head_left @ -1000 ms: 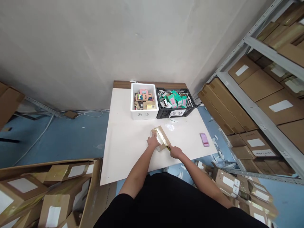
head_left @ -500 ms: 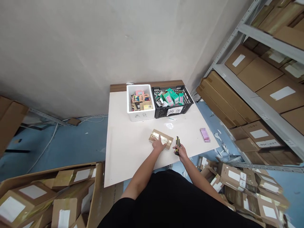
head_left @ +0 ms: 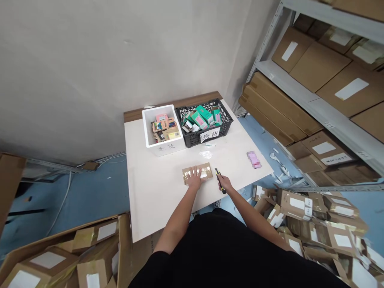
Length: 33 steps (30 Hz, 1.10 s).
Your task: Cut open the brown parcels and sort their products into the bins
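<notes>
A small flat cardboard parcel point(head_left: 198, 174), sealed with shiny tape, lies on the white table point(head_left: 156, 188). My left hand point(head_left: 195, 180) rests flat on top of it, fingers spread. Just to the right of the parcel, my right hand point(head_left: 225, 184) is closed around a black and yellow utility knife point(head_left: 219, 178), whose tip points toward the parcel's right end.
A white foam box point(head_left: 162, 130) of small cartons and a black crate point(head_left: 204, 122) of green cartons stand at the table's far edge. A pink object point(head_left: 253, 159) lies at the right. Shelves of cardboard boxes point(head_left: 318, 80) stand on the right; parcels cover the floor on both sides.
The parcel was turned from a slant to lie level. My right hand drew the knife away from it to the right. The view shifted left and down.
</notes>
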Each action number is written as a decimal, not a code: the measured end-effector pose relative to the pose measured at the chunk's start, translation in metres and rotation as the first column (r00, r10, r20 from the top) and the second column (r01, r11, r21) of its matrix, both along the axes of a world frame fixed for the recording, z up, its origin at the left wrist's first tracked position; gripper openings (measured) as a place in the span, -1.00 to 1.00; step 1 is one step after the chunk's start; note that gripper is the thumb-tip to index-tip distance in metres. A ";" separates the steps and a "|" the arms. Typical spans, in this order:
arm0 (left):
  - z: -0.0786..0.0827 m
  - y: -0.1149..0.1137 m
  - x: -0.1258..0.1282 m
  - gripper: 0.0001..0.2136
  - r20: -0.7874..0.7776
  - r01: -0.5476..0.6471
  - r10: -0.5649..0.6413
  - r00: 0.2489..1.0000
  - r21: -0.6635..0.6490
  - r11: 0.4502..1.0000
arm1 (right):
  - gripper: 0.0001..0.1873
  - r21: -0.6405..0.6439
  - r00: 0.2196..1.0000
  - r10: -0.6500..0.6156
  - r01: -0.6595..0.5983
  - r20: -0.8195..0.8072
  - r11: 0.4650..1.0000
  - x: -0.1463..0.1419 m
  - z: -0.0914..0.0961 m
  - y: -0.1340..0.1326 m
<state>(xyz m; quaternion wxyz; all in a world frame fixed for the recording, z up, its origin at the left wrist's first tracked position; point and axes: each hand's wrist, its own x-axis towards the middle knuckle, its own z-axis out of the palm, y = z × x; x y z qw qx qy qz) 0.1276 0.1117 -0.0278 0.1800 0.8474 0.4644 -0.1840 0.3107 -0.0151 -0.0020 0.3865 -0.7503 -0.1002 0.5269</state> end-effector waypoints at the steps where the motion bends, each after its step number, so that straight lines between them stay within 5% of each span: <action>1: -0.002 -0.002 0.002 -0.22 -0.003 -0.013 0.013 1.000 0.005 1.000 | -0.57 -0.035 0.997 0.061 -0.059 0.056 0.998 0.005 -0.002 0.006; 7: 0.001 0.006 0.005 -0.21 -0.031 -0.028 0.027 0.999 -0.048 0.998 | -0.48 -0.238 0.872 0.423 -0.368 0.247 0.899 0.026 -0.004 0.051; 11: 0.003 0.012 0.005 -0.21 -0.027 -0.031 0.030 0.999 -0.062 0.998 | -0.44 -0.340 0.759 0.558 -0.455 0.335 0.823 0.028 0.000 0.068; 23: 0.000 0.002 0.007 -0.20 -0.019 -0.045 0.044 0.999 -0.049 0.998 | -0.49 -0.370 0.662 0.668 -0.559 0.339 0.742 0.029 0.007 0.030; 26: 0.004 0.007 0.004 -0.18 0.012 -0.028 0.029 1.000 -0.046 0.999 | -0.50 -0.338 0.715 0.625 -0.531 0.312 0.777 0.030 0.006 0.020; 30: 0.017 0.023 -0.009 -0.26 0.100 -0.034 0.037 0.994 -0.033 0.999 | -0.45 -0.228 0.879 0.350 -0.286 0.323 0.931 0.010 -0.007 0.010; 33: 0.026 0.032 -0.028 -0.39 0.094 -0.133 0.134 0.986 -0.020 0.991 | -0.48 -0.231 0.915 0.281 -0.218 0.289 0.948 -0.020 -0.024 0.012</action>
